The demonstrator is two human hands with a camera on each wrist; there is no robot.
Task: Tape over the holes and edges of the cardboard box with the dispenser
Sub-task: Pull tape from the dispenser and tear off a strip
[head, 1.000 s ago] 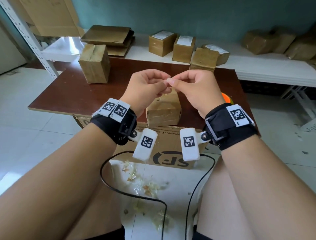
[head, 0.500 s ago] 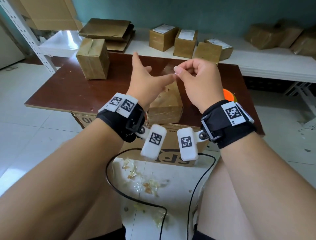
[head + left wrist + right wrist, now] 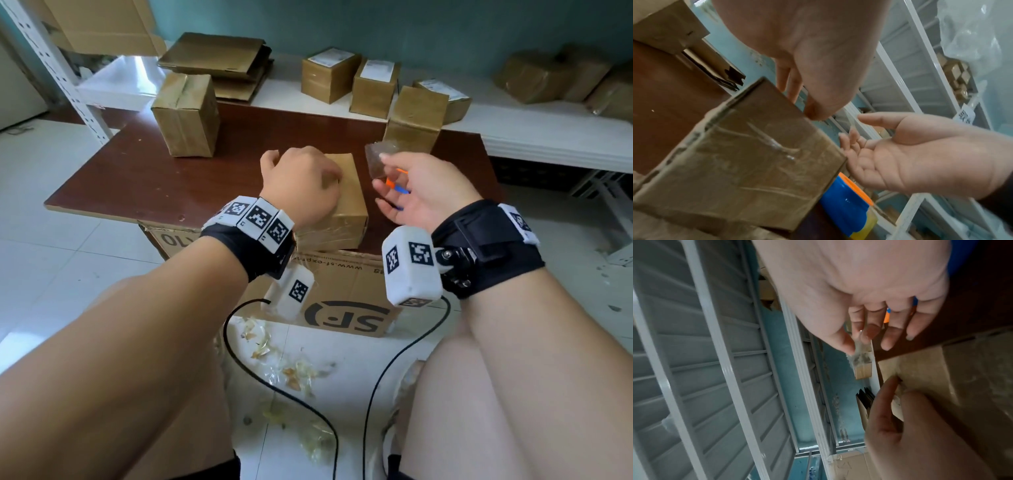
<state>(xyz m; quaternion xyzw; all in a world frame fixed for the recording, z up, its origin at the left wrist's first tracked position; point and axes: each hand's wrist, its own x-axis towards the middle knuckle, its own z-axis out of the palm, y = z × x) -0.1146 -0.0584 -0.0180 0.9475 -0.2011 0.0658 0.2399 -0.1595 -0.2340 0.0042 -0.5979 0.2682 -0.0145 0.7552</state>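
left hand [image 3: 301, 185] curls onto the cardboard box [image 3: 346, 219], fingertips hidden; right hand [image 3: 424, 195] pinches clear tape [image 3: 378, 164]; dispenser [image 3: 849, 203] half hidden; brown table [image 3: 137, 178].

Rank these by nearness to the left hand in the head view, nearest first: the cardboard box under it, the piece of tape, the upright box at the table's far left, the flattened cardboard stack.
1. Cardboard box: directly under the left hand, touching.
2. Piece of tape: just right, pinched by the right hand.
3. Upright box: far left of the table.
4. Flattened cardboard stack: farthest, on the white shelf behind.
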